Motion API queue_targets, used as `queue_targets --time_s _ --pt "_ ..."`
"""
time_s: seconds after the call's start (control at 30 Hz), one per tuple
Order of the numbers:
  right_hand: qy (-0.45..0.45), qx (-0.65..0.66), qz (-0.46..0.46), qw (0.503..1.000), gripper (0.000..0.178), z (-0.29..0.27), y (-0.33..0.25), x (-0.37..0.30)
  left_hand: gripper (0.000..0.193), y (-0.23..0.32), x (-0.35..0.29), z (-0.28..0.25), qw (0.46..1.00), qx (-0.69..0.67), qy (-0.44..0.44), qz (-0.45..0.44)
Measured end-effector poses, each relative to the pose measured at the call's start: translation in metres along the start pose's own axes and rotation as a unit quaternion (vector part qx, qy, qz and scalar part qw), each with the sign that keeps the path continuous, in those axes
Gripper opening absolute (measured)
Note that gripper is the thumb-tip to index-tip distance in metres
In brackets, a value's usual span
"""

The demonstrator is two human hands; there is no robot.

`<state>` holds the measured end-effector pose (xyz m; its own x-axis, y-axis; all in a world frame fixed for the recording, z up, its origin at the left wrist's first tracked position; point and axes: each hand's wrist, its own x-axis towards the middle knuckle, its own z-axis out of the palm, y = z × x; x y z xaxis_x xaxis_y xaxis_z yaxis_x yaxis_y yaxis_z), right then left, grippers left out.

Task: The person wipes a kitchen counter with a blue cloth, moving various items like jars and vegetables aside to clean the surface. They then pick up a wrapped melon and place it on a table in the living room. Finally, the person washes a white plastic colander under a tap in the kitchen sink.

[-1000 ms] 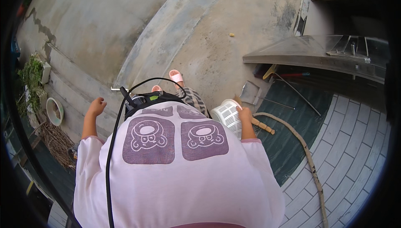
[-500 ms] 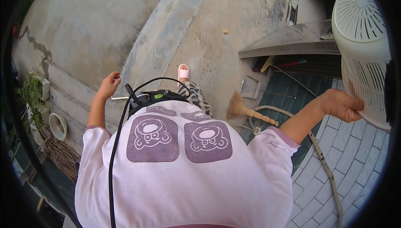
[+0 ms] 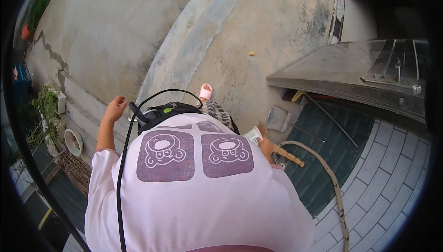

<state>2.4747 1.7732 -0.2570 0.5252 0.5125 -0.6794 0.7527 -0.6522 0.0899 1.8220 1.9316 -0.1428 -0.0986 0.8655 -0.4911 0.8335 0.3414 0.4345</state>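
Observation:
My right hand [image 3: 266, 149] is low beside my right hip, closed on the rim of a white slotted plastic basket [image 3: 253, 135]. Only a small part of that basket shows; my shirt hides the rest. Just beyond the hand lies a straw broom [image 3: 290, 155], its wooden handle sticking out and its bristles mostly covered. On the other side, my left hand [image 3: 116, 108] hangs free in the air with its fingers loosely bent and nothing in them.
A metal-edged counter [image 3: 323, 67] juts in at the right above a dark green mat [image 3: 323, 155]. A long curved stick [image 3: 330, 173] crosses the mat and pale tiles. A bucket [image 3: 73, 142] and twigs [image 3: 69, 169] stand at left. A small yellow piece [image 3: 251, 53] lies on the concrete.
My right hand has swung the basket from the far right down and inward to my hip, uncovering the counter. My left hand stays raised at the left, still holding nothing.

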Motion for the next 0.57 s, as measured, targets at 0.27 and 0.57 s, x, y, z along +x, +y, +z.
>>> queue_targets --time_s 0.27,0.57 --pt "0.124 0.298 -0.251 0.913 0.029 -0.160 -0.113 0.105 0.037 0.160 0.128 0.009 0.996 -0.041 -0.070 0.048" --pt "0.420 0.119 -0.539 0.720 0.019 -0.321 -0.223 0.104 0.040 0.223 0.245 0.005 0.990 0.019 -0.122 0.066"
